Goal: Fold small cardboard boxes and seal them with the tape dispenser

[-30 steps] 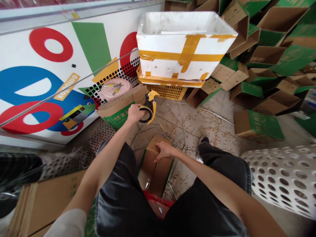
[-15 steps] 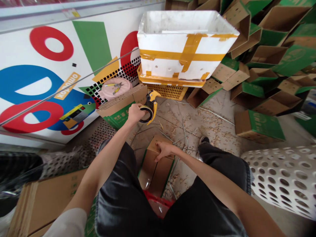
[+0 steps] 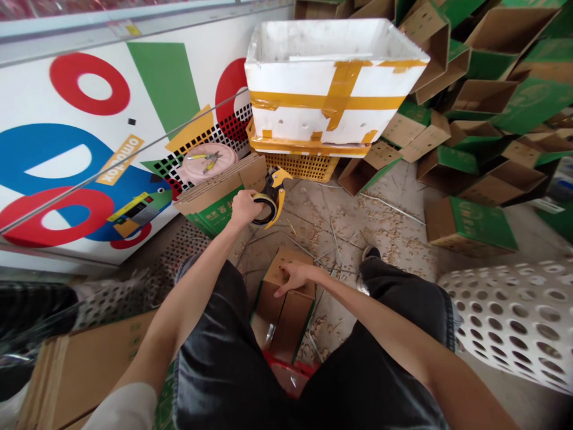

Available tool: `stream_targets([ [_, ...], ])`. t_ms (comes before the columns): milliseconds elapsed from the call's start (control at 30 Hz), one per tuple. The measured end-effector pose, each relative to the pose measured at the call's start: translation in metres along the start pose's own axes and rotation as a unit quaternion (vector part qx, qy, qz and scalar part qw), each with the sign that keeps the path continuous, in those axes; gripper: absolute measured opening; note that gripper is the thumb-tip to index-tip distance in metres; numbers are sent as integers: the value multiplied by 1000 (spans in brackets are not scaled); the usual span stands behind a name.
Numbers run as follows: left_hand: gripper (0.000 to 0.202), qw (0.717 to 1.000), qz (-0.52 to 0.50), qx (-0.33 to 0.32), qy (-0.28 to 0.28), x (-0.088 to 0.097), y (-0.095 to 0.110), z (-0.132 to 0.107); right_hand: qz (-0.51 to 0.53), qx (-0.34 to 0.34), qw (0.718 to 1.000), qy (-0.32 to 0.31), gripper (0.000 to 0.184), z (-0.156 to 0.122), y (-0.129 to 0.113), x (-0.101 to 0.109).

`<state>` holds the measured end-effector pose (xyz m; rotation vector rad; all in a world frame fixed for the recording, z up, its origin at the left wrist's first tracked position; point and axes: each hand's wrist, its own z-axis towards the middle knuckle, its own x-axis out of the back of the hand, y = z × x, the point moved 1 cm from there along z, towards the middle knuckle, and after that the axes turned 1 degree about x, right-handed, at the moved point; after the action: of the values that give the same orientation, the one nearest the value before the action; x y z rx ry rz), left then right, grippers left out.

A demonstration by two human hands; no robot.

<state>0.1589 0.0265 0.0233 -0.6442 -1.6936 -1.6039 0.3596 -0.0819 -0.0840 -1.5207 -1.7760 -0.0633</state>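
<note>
Left grip is closed around handle of yellow tape dispenser, at 11 o'clock from box | small cardboard box sits at 6 o'clock of view, among loose wood shavings | right grip is open, fingers spread on box top | risk: box can slide if pressing is uneven

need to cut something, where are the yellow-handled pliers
The yellow-handled pliers lie on a round pink lid, upper left in the head view, left of the taped foam box.
</note>
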Motion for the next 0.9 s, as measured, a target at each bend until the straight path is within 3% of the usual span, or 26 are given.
stream_targets([
  [100,24,1000,8,-1,-4,0,1,0,-12,14,999,-39,129,-1,-4,1],
  [300,23,1000,20,-2,-5,-1,1,1,-6,11,999,-35,119,-2,-4,3],
  [533,24,1000,3,0,-1,-3,-1,1,18,11,1000,-21,127,0,0,0],
  [700,26,998,-58,14,6,-11,-8,6,25,4,1000,-17,126,7,6,-4],
  [900,26,984,-160,78,23,-18,-17,14,9,-9,1000,-1,132,8,12,-2],
])
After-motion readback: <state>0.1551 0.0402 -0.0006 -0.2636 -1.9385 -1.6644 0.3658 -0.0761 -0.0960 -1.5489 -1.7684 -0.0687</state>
